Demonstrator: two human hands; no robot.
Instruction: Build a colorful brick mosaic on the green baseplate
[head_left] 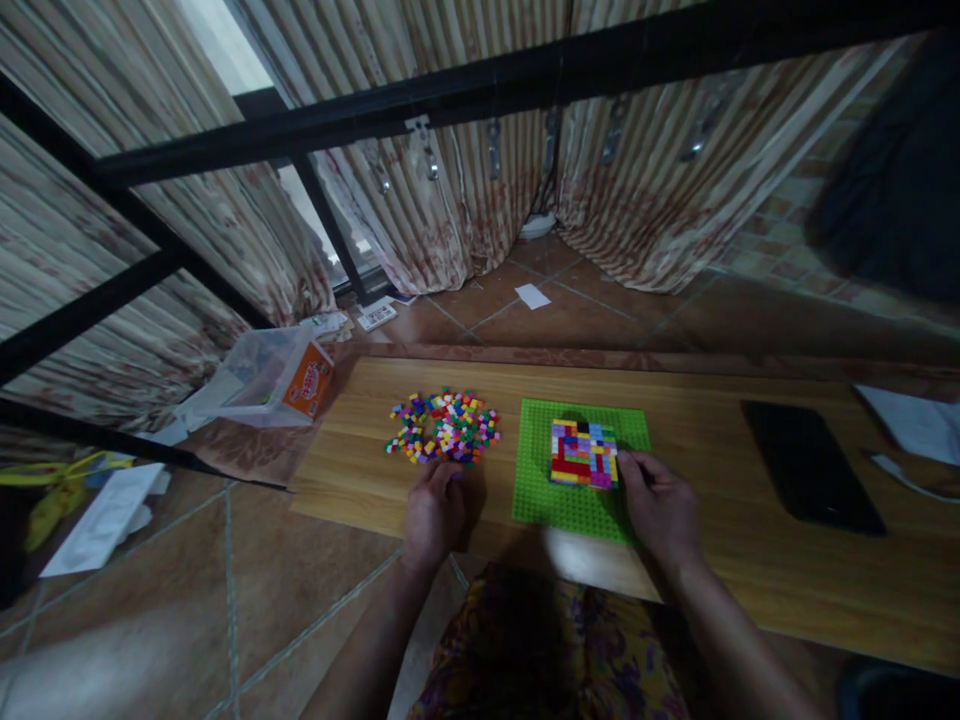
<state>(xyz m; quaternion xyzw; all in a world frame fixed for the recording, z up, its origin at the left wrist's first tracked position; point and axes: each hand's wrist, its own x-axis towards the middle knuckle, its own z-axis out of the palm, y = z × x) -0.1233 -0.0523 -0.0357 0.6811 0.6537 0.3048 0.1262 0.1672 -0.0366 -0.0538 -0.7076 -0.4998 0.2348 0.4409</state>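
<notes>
2 hands rest on the wooden board (pixel 712 420): your left hand (pixel 433 512), fingers curled, touches the near edge of the loose brick pile (pixel 444 427); your right hand (pixel 658 505) pinches the corner of the multicoloured brick block (pixel 583 452) on the green baseplate (pixel 570 500).

Glossy plastic bricks (pixel 444 427) and a studded plastic baseplate (pixel 540 500) on a smooth wood-grain board (pixel 705 420).

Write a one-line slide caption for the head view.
Left hand at a pile of small multicoloured plastic bricks; right hand touching a multicoloured brick block on a green studded baseplate.
</notes>
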